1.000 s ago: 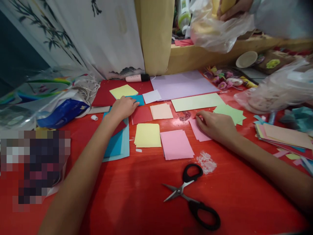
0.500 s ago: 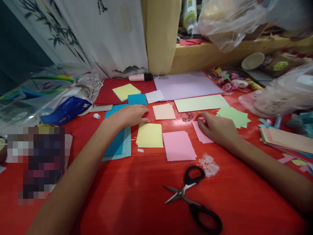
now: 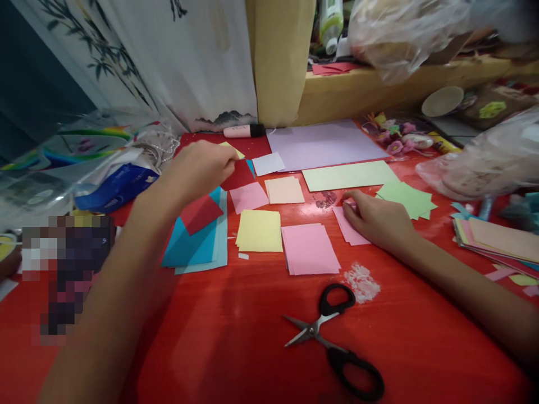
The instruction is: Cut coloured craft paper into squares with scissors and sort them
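Observation:
My left hand (image 3: 197,168) is lifted above the red table (image 3: 236,348) and pinches a dark red paper square (image 3: 236,175) by its edge. Below it lie a pink square (image 3: 248,197) and blue sheets (image 3: 196,244) with another red piece (image 3: 201,213) on top. My right hand (image 3: 379,221) rests on the table with bent fingers pinching the far corner of a pink paper piece (image 3: 351,231). Between the hands sit a yellow stack (image 3: 260,230), a pink stack (image 3: 309,248) and a peach stack (image 3: 284,189).
Open black-handled scissors (image 3: 332,336) lie near the front edge beside white scraps (image 3: 362,282). A lilac sheet (image 3: 324,145), a light green strip (image 3: 347,175), green squares (image 3: 407,199) and a white square (image 3: 268,164) lie further back. Plastic bags (image 3: 484,163) and paper piles crowd the right, clutter the left.
My left hand has picked the dark red square up off the table and raised it toward the back left, uncovering a pink square. My right hand has stayed on its pink piece.

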